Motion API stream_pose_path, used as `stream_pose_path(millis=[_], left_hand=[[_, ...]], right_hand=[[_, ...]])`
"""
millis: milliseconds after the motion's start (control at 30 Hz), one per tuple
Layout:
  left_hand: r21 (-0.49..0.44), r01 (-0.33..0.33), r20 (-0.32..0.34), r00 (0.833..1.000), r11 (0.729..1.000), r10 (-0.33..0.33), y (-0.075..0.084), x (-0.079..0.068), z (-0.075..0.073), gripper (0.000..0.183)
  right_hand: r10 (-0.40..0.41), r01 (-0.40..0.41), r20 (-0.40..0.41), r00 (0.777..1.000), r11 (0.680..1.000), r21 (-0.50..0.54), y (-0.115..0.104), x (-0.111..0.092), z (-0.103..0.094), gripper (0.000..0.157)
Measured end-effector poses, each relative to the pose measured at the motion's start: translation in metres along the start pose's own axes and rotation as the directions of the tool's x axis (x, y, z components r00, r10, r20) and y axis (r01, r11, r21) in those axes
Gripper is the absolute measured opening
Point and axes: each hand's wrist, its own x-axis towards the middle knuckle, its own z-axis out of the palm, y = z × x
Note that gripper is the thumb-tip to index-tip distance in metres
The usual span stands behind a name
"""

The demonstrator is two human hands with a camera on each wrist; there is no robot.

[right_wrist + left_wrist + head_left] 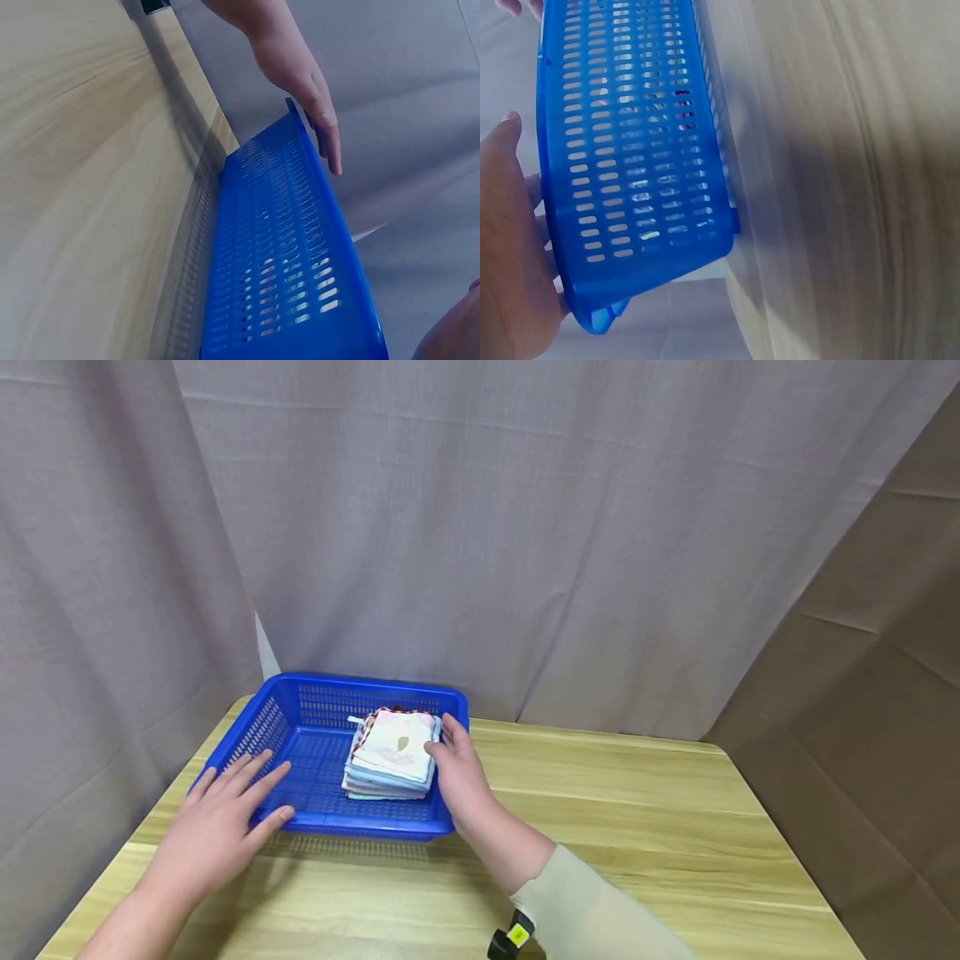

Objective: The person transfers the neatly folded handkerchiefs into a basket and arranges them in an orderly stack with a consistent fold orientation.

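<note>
A blue plastic basket with slotted walls stands on the table. Against its right end lies a stack of folded cloths, the top one white with pink patches and a small leaf-like print. My right hand is at the basket's right side, its thumb reaching to the edge of the top cloth and its fingers extended along the stack's side. My left hand spreads its fingers over the front left corner of the basket. In the left wrist view, that hand lies along the rim, partly hidden behind it.
Under the basket is a light wooden table. A grey curtain hangs behind and to the left, and a brown panel borders the right. A black device with a yellow label sits at my right sleeve.
</note>
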Motion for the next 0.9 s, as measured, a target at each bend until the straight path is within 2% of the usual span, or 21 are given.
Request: stream_pose_path(millis=[200, 500, 900], left_hand=[[-0.012, -0.031, 0.001, 1.000, 0.999, 0.031, 0.007, 0.000, -0.002, 0.060], [-0.024, -0.082, 0.014, 0.997, 0.996, 0.082, 0.020, -0.001, 0.001, 0.062], [-0.015, -0.137, 0.007, 0.991, 0.990, 0.137, 0.036, 0.001, 0.000, 0.062]], right_hand=[[-0.022, 0.022, -0.002, 1.000, 0.999, -0.043, 0.007, -0.007, -0.015, 0.060], [-0.059, 0.058, -0.007, 0.998, 0.997, -0.054, 0.016, -0.017, -0.037, 0.059], [-0.060, 0.066, 0.036, 0.998, 0.974, -0.216, 0.026, -0.037, -0.069, 0.058]])
